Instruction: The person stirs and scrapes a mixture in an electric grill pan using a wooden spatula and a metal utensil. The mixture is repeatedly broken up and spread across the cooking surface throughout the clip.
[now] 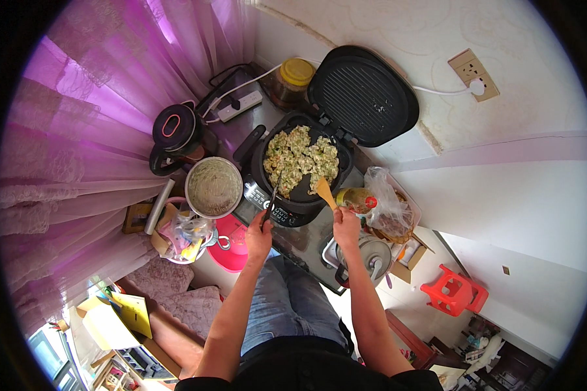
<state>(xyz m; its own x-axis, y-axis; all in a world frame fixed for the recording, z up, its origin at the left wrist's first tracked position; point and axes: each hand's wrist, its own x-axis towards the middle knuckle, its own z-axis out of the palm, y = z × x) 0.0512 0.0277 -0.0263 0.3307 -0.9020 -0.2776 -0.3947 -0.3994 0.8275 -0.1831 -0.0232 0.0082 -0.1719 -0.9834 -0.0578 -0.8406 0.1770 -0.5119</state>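
My left hand [258,236] grips a dark, thin utensil [271,207], its far end at the near left edge of the food. In my right hand [346,228] is a wooden spatula [327,193], with its blade against the lower right of the food. A chunky mixture [301,155] with green bits lies in the black pan of an electric griddle [305,195]. Bare pan shows at the near side, between the two utensils. The griddle's ridged lid [364,95] stands open behind it, leaning toward the wall.
Left of the griddle are a residue-coated metal bowl [214,187] and a dark-lidded jug [173,128]. Behind stand a yellow-lidded jar [293,78] and a power strip [240,105]. A glass-lidded pot [374,256], a red-capped bottle [356,199] and a plastic bag [389,207] sit at right.
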